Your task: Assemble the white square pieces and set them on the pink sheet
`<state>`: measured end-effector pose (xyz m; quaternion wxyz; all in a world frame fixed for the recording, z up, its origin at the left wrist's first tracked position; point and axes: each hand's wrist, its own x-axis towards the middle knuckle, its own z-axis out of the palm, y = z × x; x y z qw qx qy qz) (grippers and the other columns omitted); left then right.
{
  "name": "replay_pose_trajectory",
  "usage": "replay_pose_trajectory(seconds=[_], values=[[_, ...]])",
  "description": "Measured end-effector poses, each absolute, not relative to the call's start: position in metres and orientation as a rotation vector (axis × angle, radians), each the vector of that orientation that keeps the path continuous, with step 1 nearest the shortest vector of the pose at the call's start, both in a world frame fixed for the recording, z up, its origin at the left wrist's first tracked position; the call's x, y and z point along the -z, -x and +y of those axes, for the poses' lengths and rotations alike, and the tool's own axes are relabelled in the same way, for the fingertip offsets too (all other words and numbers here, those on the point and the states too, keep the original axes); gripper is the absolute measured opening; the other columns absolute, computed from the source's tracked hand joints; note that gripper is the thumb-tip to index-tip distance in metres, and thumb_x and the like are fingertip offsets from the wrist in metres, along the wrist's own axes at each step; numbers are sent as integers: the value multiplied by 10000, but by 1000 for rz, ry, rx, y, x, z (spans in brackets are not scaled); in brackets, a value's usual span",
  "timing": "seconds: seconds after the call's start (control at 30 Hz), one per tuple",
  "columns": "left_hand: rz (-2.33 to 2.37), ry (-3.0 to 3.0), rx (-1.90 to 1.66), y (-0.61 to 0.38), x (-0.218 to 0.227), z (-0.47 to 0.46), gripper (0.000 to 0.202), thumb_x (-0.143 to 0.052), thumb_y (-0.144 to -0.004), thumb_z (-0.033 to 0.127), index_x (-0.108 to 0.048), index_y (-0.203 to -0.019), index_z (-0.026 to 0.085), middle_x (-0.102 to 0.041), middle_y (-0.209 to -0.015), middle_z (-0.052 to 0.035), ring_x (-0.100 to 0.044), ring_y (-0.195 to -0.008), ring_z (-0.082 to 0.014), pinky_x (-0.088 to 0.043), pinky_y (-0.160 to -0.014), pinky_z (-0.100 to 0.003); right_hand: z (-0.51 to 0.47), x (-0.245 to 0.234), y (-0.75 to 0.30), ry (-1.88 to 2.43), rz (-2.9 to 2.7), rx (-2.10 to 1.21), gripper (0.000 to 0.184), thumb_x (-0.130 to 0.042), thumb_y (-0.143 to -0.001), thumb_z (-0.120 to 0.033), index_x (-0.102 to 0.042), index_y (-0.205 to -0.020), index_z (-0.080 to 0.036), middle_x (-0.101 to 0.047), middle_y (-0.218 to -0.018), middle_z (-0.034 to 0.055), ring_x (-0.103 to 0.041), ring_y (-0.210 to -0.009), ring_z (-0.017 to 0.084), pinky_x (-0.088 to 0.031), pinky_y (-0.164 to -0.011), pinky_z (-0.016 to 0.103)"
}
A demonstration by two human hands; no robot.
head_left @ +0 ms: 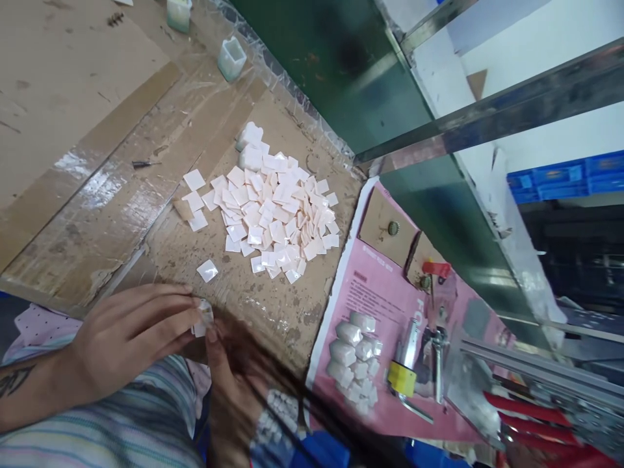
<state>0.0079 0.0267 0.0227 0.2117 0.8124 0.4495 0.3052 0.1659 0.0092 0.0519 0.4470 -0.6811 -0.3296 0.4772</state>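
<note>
Fingers of your left hand [136, 338] and right hand [231, 390] are drawn narrow, pinching a small whitish piece [205, 315] between their tips. Just beyond those fingertips lies one loose pale square [207, 270]; farther out past them spreads a pile of pale squares [277, 214]. Well to your fingers' right, white blocks [344, 353] rest on pink paper [380, 279].

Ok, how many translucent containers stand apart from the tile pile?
2: the nearer container beyond the tile pile, and the farther container at the picture's top edge. More may be out of frame.
</note>
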Motion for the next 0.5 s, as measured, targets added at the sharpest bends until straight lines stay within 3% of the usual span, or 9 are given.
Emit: replay_pose_trajectory(seconds=[0.17, 0.3, 0.5], values=[[1193, -2324, -868, -1, -20, 22, 277, -484, -986, 180, -591, -1235, 240, -610, -1313, -2, -514, -1288, -175, -434, -1106, -306, 14, -52, -165, 1686, -880, -1144, 43, -747, -771, -294, -727, -777, -257, -686, -677, -31, -640, -591, 121, -522, -527, 197], [1161, -2332, -868, -2, -16, 19, 363, -483, -967, 93, -552, -1292, 238, -554, -1382, 12, -477, -1319, -164, -398, -1142, -313, 12, -49, -165, 1764, -920, -1079, 53, -744, -768, -315, -728, -763, -264, -689, -707, -10, -651, -614, 147, -536, -530, 238], [1230, -2139, -975, -10, -11, 15, 345, -442, -967, 143, -581, -1257, 271, -616, -1301, 46, -580, -1215, -149, -470, -1105, -285, 9, -42, -160, 1773, -878, -1051, 41, -734, -743, -378, -733, -783, -387, -722, -738, 13, -675, -631, 184, -534, -493, 301]])
